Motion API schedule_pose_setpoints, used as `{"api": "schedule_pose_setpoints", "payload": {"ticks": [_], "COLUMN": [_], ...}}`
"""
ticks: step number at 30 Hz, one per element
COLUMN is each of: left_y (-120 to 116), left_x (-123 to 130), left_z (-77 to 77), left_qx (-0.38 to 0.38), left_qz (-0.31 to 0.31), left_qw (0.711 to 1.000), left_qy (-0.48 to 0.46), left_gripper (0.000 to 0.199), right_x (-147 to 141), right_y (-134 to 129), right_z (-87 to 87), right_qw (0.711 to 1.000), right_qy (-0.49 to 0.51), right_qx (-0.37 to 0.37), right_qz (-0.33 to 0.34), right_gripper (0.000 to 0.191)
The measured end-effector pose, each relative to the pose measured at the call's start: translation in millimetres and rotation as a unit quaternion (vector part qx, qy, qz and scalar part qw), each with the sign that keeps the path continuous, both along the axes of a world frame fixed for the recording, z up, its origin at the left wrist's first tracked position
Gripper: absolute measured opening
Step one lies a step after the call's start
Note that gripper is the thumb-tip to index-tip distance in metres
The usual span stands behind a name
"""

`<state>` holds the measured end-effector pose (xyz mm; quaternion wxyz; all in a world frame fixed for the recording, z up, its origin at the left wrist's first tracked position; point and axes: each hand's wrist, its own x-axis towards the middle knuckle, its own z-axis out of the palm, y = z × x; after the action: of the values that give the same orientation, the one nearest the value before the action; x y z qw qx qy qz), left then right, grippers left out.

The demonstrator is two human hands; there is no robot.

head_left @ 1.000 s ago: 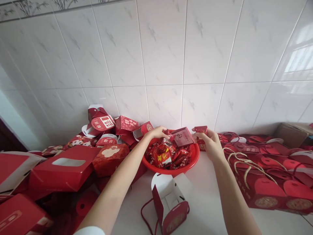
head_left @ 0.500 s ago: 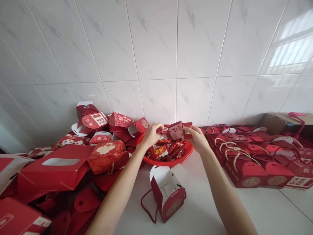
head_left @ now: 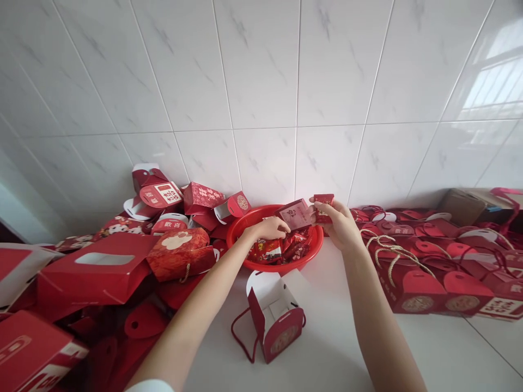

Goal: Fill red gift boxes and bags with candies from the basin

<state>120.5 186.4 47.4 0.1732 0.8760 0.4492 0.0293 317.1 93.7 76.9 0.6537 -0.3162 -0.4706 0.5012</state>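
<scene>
A red basin (head_left: 281, 268) holds several red wrapped packets (head_left: 267, 251). My left hand (head_left: 272, 228) reaches into it with the fingers curled down at the packets; what its fingertips hold, if anything, is hidden. Over the basin's right rim, my right hand (head_left: 337, 220) is closed on a small red packet (head_left: 323, 208). A pink and red packet (head_left: 296, 215) lies between the hands, its right end close to my right fingers. In front of the basin an open red box (head_left: 275, 321) with a white inside and a cord handle stands on the white surface.
A heap of red boxes (head_left: 98, 269) fills the left side. Rows of closed red boxes (head_left: 420, 288) with cord handles stand at the right, a brown carton (head_left: 461, 207) behind them. The tiled wall (head_left: 261, 158) rises at the back.
My left hand has moved right and down into the basin. My right hand has risen slightly to the right with the small red packet. The view has shifted a little.
</scene>
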Motion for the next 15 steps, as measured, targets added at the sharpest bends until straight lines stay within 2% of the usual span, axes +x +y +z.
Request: {"api": "schedule_pose_setpoints", "payload": {"ticks": [5,8,11,15], "left_y": [16.0,17.9,16.0,14.0], "left_x": [24.5,33.6,32.2,15.5], "left_z": [1.0,0.0,0.4,7.6], "left_qx": [-0.058,-0.072,-0.076,-0.062], "left_qz": [-0.001,0.013,0.016,0.012], "left_qw": [0.994,0.989,0.989,0.997], "left_qy": [0.097,0.132,0.124,0.042], "left_gripper": [0.049,0.044,0.027,0.009], "right_x": [3.2,4.8,7.6,11.9], "right_y": [-11.3,-16.1,-18.6,-19.3], "right_z": [8.6,12.7,15.1,15.8], "right_qw": [1.000,0.999,0.999,0.998], "right_qy": [0.005,0.004,-0.007,-0.021], "right_qx": [0.018,0.031,0.045,0.062], "right_qz": [-0.009,-0.011,-0.009,-0.015], "right_gripper": [0.028,0.026,0.024,0.023]}}
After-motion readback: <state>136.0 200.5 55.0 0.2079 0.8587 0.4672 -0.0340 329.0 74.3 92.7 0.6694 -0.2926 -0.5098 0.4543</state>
